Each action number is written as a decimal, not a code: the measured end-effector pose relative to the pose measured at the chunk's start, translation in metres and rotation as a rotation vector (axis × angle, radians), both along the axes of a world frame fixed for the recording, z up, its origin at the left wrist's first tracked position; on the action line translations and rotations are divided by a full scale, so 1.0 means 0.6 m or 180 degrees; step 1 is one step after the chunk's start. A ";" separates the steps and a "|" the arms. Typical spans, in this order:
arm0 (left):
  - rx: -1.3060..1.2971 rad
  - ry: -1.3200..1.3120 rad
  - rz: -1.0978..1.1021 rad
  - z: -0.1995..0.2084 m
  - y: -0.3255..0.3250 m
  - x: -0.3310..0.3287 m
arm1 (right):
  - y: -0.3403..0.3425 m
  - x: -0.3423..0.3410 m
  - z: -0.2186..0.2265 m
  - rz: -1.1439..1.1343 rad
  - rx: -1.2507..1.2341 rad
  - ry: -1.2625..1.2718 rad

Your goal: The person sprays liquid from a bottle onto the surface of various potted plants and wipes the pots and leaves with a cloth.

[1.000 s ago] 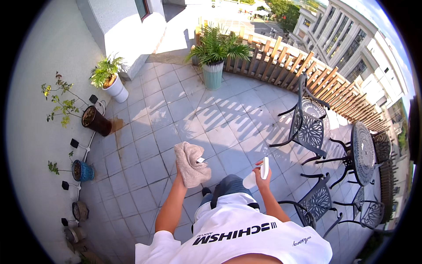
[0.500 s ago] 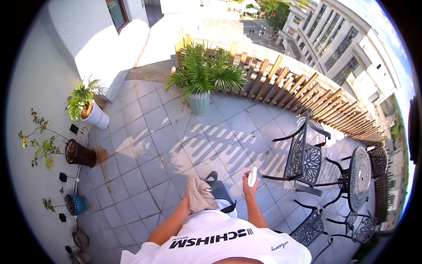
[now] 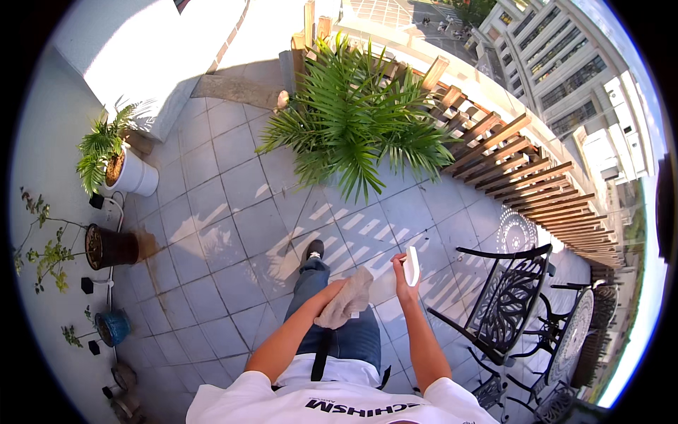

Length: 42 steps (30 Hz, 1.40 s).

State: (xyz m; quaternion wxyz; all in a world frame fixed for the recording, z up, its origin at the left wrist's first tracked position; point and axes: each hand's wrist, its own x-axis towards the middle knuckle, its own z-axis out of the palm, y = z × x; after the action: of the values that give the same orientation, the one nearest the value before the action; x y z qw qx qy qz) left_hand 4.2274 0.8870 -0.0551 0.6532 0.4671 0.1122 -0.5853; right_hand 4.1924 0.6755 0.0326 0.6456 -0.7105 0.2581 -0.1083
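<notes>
My left hand (image 3: 335, 292) is closed around a crumpled beige cloth (image 3: 347, 302), held in front of my thighs. My right hand (image 3: 405, 285) grips a spray bottle by its white trigger head (image 3: 413, 267). The bottle's pale, see-through body (image 3: 383, 285) hangs toward the cloth, a small distance from it. Ahead of both hands stands a large leafy potted palm (image 3: 349, 131); its spreading fronds hide most of its light green pot.
A black metal armchair (image 3: 510, 305) stands to my right, with a round openwork table (image 3: 573, 338) beyond it. Slatted wooden fencing (image 3: 526, 166) curves along the far right. By the left wall are a white pot (image 3: 134, 173), a brown pot (image 3: 111, 246) and a blue pot (image 3: 113, 328).
I have stepped forward, so the palm looks nearer and larger. The cloth has shifted right and closer to the bottle. Both hands keep their hold.
</notes>
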 end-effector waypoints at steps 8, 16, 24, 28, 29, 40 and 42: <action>-0.0109 -0.2969 -0.4826 -0.453 -0.211 0.027 | -0.101 0.263 -0.458 0.0919 -0.1022 -0.0173; -0.0654 -0.3065 -0.5532 -0.646 -0.269 -0.019 | 0.030 0.399 -0.605 0.0942 -0.1637 -0.1084; -0.0237 -0.3231 -0.5599 -0.648 -0.255 0.027 | 0.099 0.405 -0.676 0.0771 -0.1073 -0.1513; 0.0008 -0.3149 -0.5705 -0.587 -0.221 0.060 | 0.058 0.353 -0.762 0.0854 -0.0760 -0.0882; 0.0068 -0.3112 -0.5726 -0.567 -0.218 0.068 | 0.045 0.339 -0.795 0.0864 -0.0887 -0.0760; 0.0518 -0.3565 -0.5754 -0.473 -0.206 0.038 | -0.019 0.303 -0.770 0.0280 -0.0519 -0.0985; 0.0269 -0.3817 -0.5688 -0.475 -0.204 0.033 | -0.038 0.330 -0.703 0.0050 -0.0044 -0.1254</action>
State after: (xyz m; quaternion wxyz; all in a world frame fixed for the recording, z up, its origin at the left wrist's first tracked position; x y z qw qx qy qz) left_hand 4.2471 0.7644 -0.3401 -0.0790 0.6129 -0.5880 -0.5219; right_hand 4.3904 0.6530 -0.3894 0.6795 -0.6820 0.1204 -0.2420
